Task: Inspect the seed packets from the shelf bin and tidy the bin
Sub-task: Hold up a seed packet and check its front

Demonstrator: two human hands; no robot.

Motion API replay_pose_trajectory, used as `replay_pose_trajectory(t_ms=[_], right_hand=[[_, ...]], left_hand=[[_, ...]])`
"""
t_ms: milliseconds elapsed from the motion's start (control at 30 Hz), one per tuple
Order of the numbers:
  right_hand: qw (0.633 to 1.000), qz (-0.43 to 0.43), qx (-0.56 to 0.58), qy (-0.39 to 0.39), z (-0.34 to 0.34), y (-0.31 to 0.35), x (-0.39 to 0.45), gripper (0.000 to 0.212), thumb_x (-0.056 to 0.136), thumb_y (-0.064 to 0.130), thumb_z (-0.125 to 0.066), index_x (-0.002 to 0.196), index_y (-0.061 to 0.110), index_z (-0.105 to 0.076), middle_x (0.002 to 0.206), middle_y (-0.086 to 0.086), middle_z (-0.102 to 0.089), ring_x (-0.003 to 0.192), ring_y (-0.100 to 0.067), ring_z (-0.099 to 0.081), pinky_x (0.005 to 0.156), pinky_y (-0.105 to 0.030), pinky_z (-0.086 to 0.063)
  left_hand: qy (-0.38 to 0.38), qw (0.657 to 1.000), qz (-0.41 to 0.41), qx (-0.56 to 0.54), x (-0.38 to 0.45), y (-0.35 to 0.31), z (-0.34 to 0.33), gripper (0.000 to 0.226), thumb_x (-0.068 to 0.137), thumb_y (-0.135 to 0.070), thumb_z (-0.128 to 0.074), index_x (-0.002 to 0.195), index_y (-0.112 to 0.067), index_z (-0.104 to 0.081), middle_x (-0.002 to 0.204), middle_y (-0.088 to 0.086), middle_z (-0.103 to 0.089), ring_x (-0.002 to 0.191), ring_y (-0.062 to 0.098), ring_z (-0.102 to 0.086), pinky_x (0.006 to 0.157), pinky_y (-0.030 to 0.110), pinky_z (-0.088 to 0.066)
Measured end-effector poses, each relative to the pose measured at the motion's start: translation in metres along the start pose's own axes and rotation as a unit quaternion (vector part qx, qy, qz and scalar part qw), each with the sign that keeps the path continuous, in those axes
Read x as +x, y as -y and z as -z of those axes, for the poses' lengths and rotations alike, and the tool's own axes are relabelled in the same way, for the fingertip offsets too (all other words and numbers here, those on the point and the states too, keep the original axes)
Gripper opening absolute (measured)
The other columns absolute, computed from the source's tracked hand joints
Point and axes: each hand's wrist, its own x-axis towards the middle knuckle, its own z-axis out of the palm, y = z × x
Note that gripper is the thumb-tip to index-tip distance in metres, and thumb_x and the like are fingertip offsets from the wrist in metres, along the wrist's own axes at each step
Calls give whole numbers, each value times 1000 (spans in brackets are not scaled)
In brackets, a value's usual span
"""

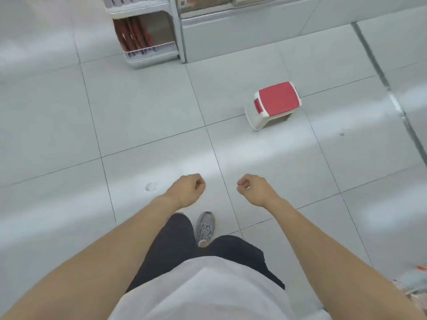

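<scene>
Seed packets are not in either hand, and no bin that clearly holds them can be picked out in the head view, so which way they point and how their long axis runs cannot be told. Both arms are held out in front of the body. The left hand (188,189) has its fingers curled loosely inward round nothing, and the right hand (253,187) mirrors it just across a gap, also curled and carrying nothing; a small glint at the right fingers is too small to name. That relaxed, unloaded posture reads as someone walking toward the work, not handling anything yet. Below the hands are a white shirt, dark trousers and one grey sneaker (205,228) stepping on the pale tiled floor (143,116). Farther out, ahead and to the right, a white step stool with a red top (273,105) stands alone on the tiles, well apart from the person, perhaps left there for sitting or reaching at the shelving. At the far edge, a white shelf unit (150,56) sits on the floor; its lowest tier holds dark red flat items (132,35) standing on edge and leaning, behind a low wire rail. Whether those are packets is unclear through the blur. Beside it stands a white cabinet base (231,31) with blurred goods above.
</scene>
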Motion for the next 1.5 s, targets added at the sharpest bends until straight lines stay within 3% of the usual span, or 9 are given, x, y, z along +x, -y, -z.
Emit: replay_pose_trajectory(t_ms=[300,500,600,733,833,1033,1267,1400,1500], right_hand=[[993,-73,74,-63,175,-8,125,20,99,24,-62,115,14,-67,109,-2,-67,89,-19,-62,69,-24,-45],[986,-100,95,-91,302,17,215,25,99,27,-61,121,14,-66,114,-3,-68,99,-21,-64,83,-28,-50],[985,-95,115,-91,360,37,266,24,100,26,-61,119,13,-65,111,-3,-68,100,-22,-65,79,-26,-47],[988,-75,110,-78,431,66,356,8,101,20,-56,98,15,-61,92,-5,-66,82,-22,-60,62,-23,-45],[992,-54,94,-63,484,93,421,22,100,16,-54,78,16,-55,71,2,-57,65,-14,-51,58,-21,-40],[988,-55,118,-85,576,141,489,16,97,19,-61,102,8,-71,102,-7,-75,99,-24,-67,81,-29,-51],[987,-60,115,-92,676,177,591,3,96,24,-62,97,25,-64,102,2,-74,91,-17,-68,72,-20,-48],[988,-40,98,-116,729,193,650,10,98,25,-62,106,21,-66,101,4,-69,90,-16,-63,76,-22,-44],[987,-20,86,-134,768,196,690,16,97,23,-63,110,15,-68,99,3,-69,92,-17,-63,77,-22,-44]], left_hand=[[58,995,-44,61,204,-130,107,22,101,-29,-47,104,-14,-64,106,2,-69,92,24,-63,85,39,-54],[49,995,-62,60,322,-229,196,21,100,-26,-48,104,-15,-65,105,-1,-68,94,23,-63,85,34,-51],[56,995,-51,61,373,-266,236,22,100,-28,-49,105,-14,-66,106,-2,-68,97,23,-63,87,35,-52],[74,992,-38,99,462,-301,287,23,101,-32,-49,105,-16,-65,107,-1,-68,95,22,-63,90,36,-52],[59,992,-34,109,524,-326,327,22,101,-30,-47,103,-17,-65,106,-2,-67,96,21,-61,89,33,-50],[46,995,-40,85,603,-380,401,20,100,-28,-50,103,-17,-66,107,-1,-67,97,19,-62,90,32,-51],[57,992,-74,80,725,-435,474,17,100,-26,-51,103,-17,-66,103,-3,-66,94,19,-63,75,28,-47],[46,990,-96,94,794,-461,501,15,99,-29,-50,99,-24,-63,102,-6,-68,93,18,-64,86,39,-55],[11,990,-100,95,836,-481,505,13,99,-31,-52,107,-24,-61,109,-5,-66,96,16,-61,84,34,-51]])
